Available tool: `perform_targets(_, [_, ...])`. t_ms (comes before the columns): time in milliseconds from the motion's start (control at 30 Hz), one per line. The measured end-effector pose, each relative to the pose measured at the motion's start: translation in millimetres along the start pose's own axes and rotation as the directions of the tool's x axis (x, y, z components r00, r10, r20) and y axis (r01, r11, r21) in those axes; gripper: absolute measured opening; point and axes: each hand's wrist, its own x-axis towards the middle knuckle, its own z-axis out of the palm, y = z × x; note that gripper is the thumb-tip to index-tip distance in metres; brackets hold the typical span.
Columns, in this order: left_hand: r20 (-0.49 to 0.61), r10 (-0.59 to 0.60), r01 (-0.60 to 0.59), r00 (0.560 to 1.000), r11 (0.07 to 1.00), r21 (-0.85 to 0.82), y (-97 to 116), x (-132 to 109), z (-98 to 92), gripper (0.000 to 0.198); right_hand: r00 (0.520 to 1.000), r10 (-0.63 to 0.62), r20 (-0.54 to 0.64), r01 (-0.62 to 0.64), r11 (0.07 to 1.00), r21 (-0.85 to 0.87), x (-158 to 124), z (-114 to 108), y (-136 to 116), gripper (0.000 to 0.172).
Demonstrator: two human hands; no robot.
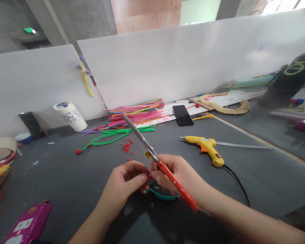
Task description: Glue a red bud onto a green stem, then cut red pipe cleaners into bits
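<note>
In front of me my right hand (176,171) is closed around a pair of scissors (174,181) with red handles. Their metal blades point up and to the left, over the table. My left hand (128,179) is closed in a pinch close to the right fingertips. A small red piece (150,177) shows between the two hands, partly hidden by the fingers. Beneath them a teal curved piece (164,196) is visible, its kind unclear. Red scraps (126,147) lie beyond my left hand, near a green pipe cleaner (112,139) with a red tip.
A yellow glue gun (205,145) with a glue stick and black cord lies to the right. Behind are a phone (183,115), a pile of pipe cleaners (137,113) and a white paper cup (70,116). A purple power strip (29,223) sits front left; a white partition (167,64) stands behind.
</note>
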Motion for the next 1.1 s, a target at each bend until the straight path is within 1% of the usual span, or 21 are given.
perform_targets(100, [-0.076, 0.077, -0.062, 0.994, 0.981, 0.184, 3.3, -2.3, 3.6, 0.010, 0.999, -0.015, -0.043, 0.016, 0.999, 0.028, 1.1, 3.6, 3.8, 0.012])
perform_targets(167, [-0.088, 0.125, -0.092, 0.988, 0.948, 0.305, 3.6, -3.5, 5.7, 0.007, 0.998, -0.012, -0.066, 0.015, 0.998, 0.053, 2.6, 6.2, 6.0, 0.013])
perform_targets(233, [-0.086, 0.166, -0.120, 0.982, 0.914, 0.387, 2.4, -3.7, 6.9, 0.007, 0.996, -0.001, -0.085, 0.007, 0.998, 0.067, 4.0, 8.5, 7.0, 0.013])
perform_targets(433, [-0.090, 0.201, -0.142, 0.976, 0.887, 0.439, -1.5, -3.2, 7.2, 0.006, 0.992, -0.013, -0.128, 0.020, 0.998, 0.058, 5.0, 12.1, 7.7, 0.010])
perform_targets(567, [-0.116, 0.186, -0.129, 0.976, 0.914, 0.384, -0.4, -3.8, 7.9, 0.008, 0.989, -0.025, -0.148, 0.024, 1.000, -0.008, 4.8, 10.8, 9.6, 0.008])
perform_targets(633, [-0.138, 0.145, -0.100, 0.980, 0.952, 0.290, 0.8, -3.1, 7.3, 0.010, 0.985, -0.036, -0.168, 0.025, 0.997, -0.068, 4.7, 7.8, 10.2, 0.006])
perform_targets(700, [-0.174, 0.106, -0.081, 0.979, 0.986, 0.145, 2.1, -1.5, 4.8, 0.009, 0.982, -0.076, -0.174, 0.049, 0.986, -0.157, 4.3, 3.5, 10.2, 0.005])
perform_targets(800, [-0.248, 0.123, -0.146, 0.961, 0.987, -0.074, 4.0, 1.5, -2.0, 0.007, 0.973, -0.171, -0.158, 0.104, 0.926, -0.364, 3.4, -2.5, 10.0, 0.014])
perform_targets(867, [-0.287, 0.157, -0.208, 0.945, 0.965, -0.157, 4.9, 2.4, -6.3, 0.007, 0.968, -0.204, -0.148, 0.110, 0.868, -0.484, 2.3, -4.3, 10.0, 0.020])
perform_targets(900, [-0.295, 0.168, -0.226, 0.941, 0.958, -0.174, 5.1, 2.4, -7.6, 0.006, 0.968, -0.205, -0.146, 0.103, 0.852, -0.513, 1.7, -4.4, 9.9, 0.022])
perform_targets(967, [-0.270, 0.166, -0.216, 0.948, 0.962, -0.168, 4.6, 1.5, -7.8, 0.005, 0.969, -0.198, -0.146, 0.100, 0.860, -0.501, 0.5, -3.4, 9.3, 0.019])
perform_targets(1033, [-0.194, 0.123, -0.149, 0.973, 0.981, -0.124, 3.3, 0.4, -5.0, 0.006, 0.969, -0.195, -0.148, 0.118, 0.902, -0.416, -0.1, -1.9, 7.8, 0.013])
perform_targets(1100, [-0.126, 0.052, -0.061, 0.991, 0.996, -0.067, 2.2, -0.1, -0.3, 0.010, 0.977, -0.170, -0.129, 0.125, 0.944, -0.304, 0.1, -0.5, 5.7, 0.008])
